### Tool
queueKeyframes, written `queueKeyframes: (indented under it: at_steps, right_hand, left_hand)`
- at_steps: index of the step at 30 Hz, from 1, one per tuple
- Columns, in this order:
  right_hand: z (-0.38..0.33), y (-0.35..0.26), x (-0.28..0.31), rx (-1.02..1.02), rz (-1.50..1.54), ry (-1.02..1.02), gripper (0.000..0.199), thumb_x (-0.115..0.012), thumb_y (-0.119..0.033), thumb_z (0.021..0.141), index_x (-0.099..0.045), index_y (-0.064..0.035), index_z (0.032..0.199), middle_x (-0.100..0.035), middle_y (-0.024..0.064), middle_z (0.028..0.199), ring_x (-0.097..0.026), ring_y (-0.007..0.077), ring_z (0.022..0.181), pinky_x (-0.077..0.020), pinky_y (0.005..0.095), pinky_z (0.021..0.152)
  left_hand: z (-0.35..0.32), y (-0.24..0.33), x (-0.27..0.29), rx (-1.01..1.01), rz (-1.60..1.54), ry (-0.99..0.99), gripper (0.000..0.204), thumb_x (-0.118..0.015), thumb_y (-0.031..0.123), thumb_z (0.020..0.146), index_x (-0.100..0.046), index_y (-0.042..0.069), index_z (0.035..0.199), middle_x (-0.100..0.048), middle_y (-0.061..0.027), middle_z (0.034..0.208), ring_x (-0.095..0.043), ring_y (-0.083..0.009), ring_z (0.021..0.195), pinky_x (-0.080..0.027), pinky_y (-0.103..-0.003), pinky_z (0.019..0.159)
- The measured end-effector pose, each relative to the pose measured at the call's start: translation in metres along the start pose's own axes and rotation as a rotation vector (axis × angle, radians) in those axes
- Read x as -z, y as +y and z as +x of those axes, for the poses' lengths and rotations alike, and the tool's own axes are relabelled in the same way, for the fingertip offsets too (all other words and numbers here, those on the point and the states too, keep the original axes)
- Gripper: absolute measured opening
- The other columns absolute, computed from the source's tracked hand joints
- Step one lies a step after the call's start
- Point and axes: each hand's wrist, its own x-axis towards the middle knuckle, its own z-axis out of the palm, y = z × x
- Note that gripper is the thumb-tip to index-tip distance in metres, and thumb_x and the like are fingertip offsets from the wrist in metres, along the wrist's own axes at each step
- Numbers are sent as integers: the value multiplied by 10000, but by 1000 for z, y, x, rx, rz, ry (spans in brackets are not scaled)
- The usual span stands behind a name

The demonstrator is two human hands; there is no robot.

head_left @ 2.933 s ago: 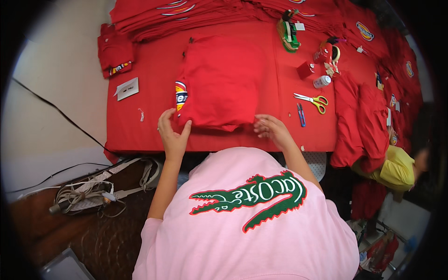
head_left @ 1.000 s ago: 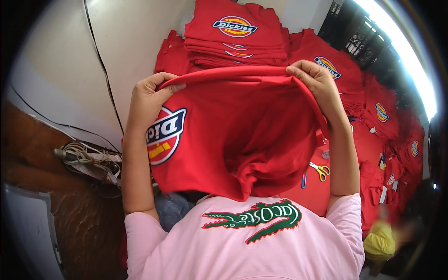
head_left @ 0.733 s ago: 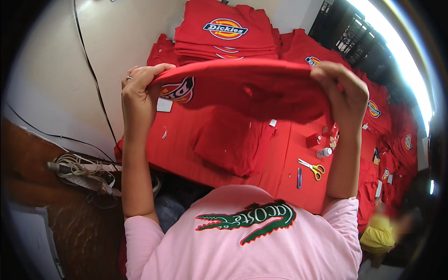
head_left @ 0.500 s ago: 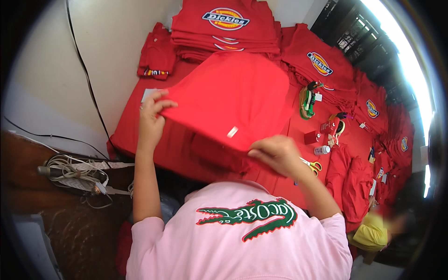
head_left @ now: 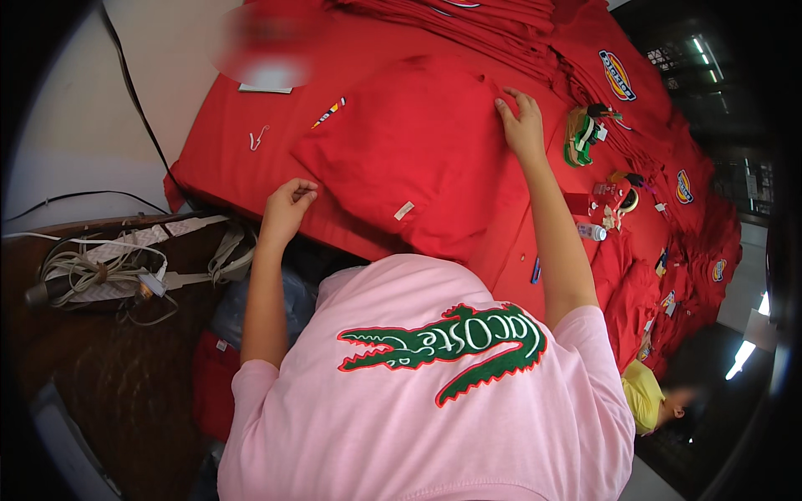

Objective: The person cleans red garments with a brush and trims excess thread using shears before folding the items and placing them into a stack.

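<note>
A red folded cloth shirt (head_left: 418, 159) lies flat on a table with a red cover (head_left: 217, 159), near the edge closest to the person. A small white tag (head_left: 404, 210) shows on the shirt's near part. The right hand (head_left: 522, 125) rests on the far right corner of the shirt, with its fingers spread and pressing down on the cloth, not closed around anything. The left hand (head_left: 286, 209) is at the near left corner of the shirt, by the table edge; its fingers are curled in, and it looks like they pinch the cloth edge, but that is hard to tell for sure. The person wears a pink shirt with a green crocodile picture (head_left: 443, 342) on it. To the left of the folded shirt lie a small white hook-shaped bit (head_left: 259, 138) and a little striped label (head_left: 330, 113) on the red cover. Behind the folded shirt sits a tall pile of more red shirts (head_left: 501, 25), and more red shirts with round colourful badges (head_left: 618, 75) spread off to the right. Near the right hand is a green and white tool (head_left: 581, 134), and a bit farther right is a small white bottle (head_left: 590, 231). A blue pen (head_left: 535, 269) lies by the right arm. On the left, below the table, a bundle of grey cords and straps (head_left: 109, 267) lies on a dark brown surface.
</note>
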Motion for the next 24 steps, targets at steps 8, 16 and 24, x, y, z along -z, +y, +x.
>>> queueKeyframes:
  at_steps: [8, 16, 24]
  right_hand:
    - [32, -13, 3, -565, 343, -506, 206, -782, -236, 898, -776, -55, 996, -696, 67, 768, -651, 176, 739, -518, 343, 704]
    - [35, -21, 27, -497, 481, -369, 202, -798, -204, 869, -767, -28, 962, -751, 85, 828, -670, 169, 737, -534, 327, 735]
    - [20, -16, 36, -560, 156, -583, 314, -841, -334, 801, -824, -85, 991, -784, 106, 886, -758, 252, 871, -578, 395, 814]
  left_hand:
    - [2, -3, 15, -20, -64, 104, 159, -702, 79, 975, -725, -15, 1101, -750, -67, 944, -671, -122, 857, -545, -292, 815]
    - [36, 84, 2, -244, -177, 57, 156, -674, 61, 1001, -719, -14, 1129, -747, -62, 1091, -691, -123, 1003, -532, -277, 927]
    - [16, 177, -35, -442, -16, -88, 189, -710, 66, 959, -731, -4, 1133, -752, -78, 1083, -703, -167, 1044, -535, -312, 943]
